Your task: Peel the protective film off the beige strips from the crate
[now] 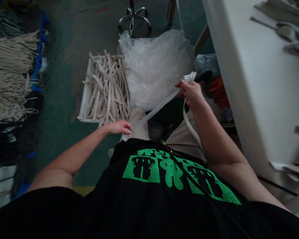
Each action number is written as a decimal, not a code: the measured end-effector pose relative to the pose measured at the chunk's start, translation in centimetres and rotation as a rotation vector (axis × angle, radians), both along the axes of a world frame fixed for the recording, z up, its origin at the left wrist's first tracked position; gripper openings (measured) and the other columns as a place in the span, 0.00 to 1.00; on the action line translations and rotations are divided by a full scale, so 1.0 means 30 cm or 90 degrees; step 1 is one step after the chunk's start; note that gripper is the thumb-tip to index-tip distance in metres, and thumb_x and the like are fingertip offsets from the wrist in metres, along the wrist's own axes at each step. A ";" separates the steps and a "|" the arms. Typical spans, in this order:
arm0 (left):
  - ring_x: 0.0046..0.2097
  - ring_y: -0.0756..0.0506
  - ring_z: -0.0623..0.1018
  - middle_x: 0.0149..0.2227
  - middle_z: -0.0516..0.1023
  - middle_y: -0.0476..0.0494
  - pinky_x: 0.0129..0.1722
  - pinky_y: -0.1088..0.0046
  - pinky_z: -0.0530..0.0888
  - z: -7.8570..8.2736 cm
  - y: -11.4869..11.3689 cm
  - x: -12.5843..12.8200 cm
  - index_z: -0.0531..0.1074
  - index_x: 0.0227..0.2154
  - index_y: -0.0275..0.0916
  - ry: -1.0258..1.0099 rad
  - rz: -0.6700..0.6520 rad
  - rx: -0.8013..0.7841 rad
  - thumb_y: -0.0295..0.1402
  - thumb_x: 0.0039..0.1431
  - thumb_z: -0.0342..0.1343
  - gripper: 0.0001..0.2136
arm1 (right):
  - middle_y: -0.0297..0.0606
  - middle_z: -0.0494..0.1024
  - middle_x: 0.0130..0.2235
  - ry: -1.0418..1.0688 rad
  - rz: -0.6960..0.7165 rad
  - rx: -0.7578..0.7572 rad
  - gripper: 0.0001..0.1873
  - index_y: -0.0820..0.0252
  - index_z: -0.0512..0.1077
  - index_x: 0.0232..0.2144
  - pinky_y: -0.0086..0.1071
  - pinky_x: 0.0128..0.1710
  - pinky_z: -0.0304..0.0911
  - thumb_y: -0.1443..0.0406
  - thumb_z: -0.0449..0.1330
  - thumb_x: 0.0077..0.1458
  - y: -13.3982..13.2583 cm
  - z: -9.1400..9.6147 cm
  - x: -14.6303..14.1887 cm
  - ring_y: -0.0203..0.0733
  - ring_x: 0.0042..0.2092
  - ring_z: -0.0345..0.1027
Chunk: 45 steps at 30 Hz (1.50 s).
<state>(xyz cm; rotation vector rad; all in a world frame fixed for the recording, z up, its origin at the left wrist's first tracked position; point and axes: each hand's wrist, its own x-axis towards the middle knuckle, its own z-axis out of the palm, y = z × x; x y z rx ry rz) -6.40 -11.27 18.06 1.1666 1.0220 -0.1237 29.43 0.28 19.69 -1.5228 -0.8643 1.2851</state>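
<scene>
A long translucent plastic strip [161,107] stretches slantwise across my lap between my hands. My left hand [118,127] is closed, its fingers pinching the strip's lower end above my thigh. Higher up and to the right, my right hand [191,93] grips the other end together with a beige strap [189,121]. One end of that strap pokes out above my fingers, and its long tail hangs down to my lap. Just beyond my hands lies a big heap of clear plastic [156,69]. Left of it, a white bin [85,96] holds many beige straps [109,89].
A pale table [254,83] runs along my right, with dark beige pieces [291,28] at its far end. Bundles of beige cord [11,79] lie beside a blue pallet [40,49] on the left. A wheeled chair base [132,16] stands ahead.
</scene>
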 end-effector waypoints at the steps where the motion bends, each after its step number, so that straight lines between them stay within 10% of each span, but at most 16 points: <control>1: 0.23 0.52 0.69 0.19 0.73 0.52 0.26 0.77 0.62 -0.008 0.002 -0.002 0.72 0.19 0.37 0.006 -0.030 0.010 0.36 0.44 0.65 0.09 | 0.37 0.79 0.37 -0.007 0.003 0.005 0.12 0.64 0.72 0.36 0.24 0.22 0.61 0.59 0.64 0.58 0.007 -0.002 -0.001 0.25 0.21 0.50; 14: 0.21 0.50 0.66 0.16 0.72 0.51 0.24 0.75 0.60 0.040 -0.021 -0.018 0.75 0.15 0.39 0.026 -0.093 0.080 0.37 0.45 0.64 0.10 | 0.45 0.81 0.34 -0.134 0.069 -0.005 0.21 0.66 0.75 0.29 0.23 0.18 0.61 0.51 0.66 0.47 0.032 -0.015 -0.028 0.35 0.28 0.67; 21: 0.27 0.49 0.75 0.23 0.77 0.44 0.30 0.75 0.70 -0.009 -0.105 -0.069 0.78 0.23 0.35 -0.126 0.454 -0.026 0.43 0.38 0.74 0.17 | 0.44 0.83 0.35 -0.315 0.237 0.050 0.25 0.65 0.70 0.51 0.29 0.19 0.63 0.52 0.49 0.65 -0.006 0.010 -0.020 0.35 0.18 0.63; 28: 0.29 0.50 0.78 0.25 0.77 0.50 0.36 0.73 0.79 -0.033 -0.095 -0.011 0.73 0.23 0.37 -0.374 0.891 -0.033 0.35 0.35 0.78 0.17 | 0.44 0.80 0.44 -0.116 0.472 0.085 0.25 0.60 0.74 0.48 0.31 0.31 0.70 0.49 0.53 0.61 -0.198 0.085 -0.165 0.38 0.29 0.74; 37: 0.27 0.55 0.75 0.24 0.75 0.56 0.32 0.79 0.76 0.068 -0.005 0.149 0.69 0.24 0.38 -0.426 0.971 -0.032 0.32 0.40 0.76 0.18 | 0.37 0.78 0.34 -0.059 0.701 0.047 0.20 0.60 0.75 0.42 0.28 0.33 0.66 0.53 0.50 0.66 -0.459 0.119 -0.243 0.35 0.30 0.72; 45: 0.26 0.51 0.75 0.22 0.75 0.52 0.28 0.74 0.75 0.118 -0.032 0.280 0.71 0.23 0.38 -0.404 0.828 0.022 0.40 0.39 0.75 0.19 | 0.38 0.79 0.36 0.030 0.576 0.031 0.15 0.61 0.72 0.41 0.27 0.30 0.68 0.56 0.57 0.58 -0.430 0.116 -0.306 0.34 0.29 0.73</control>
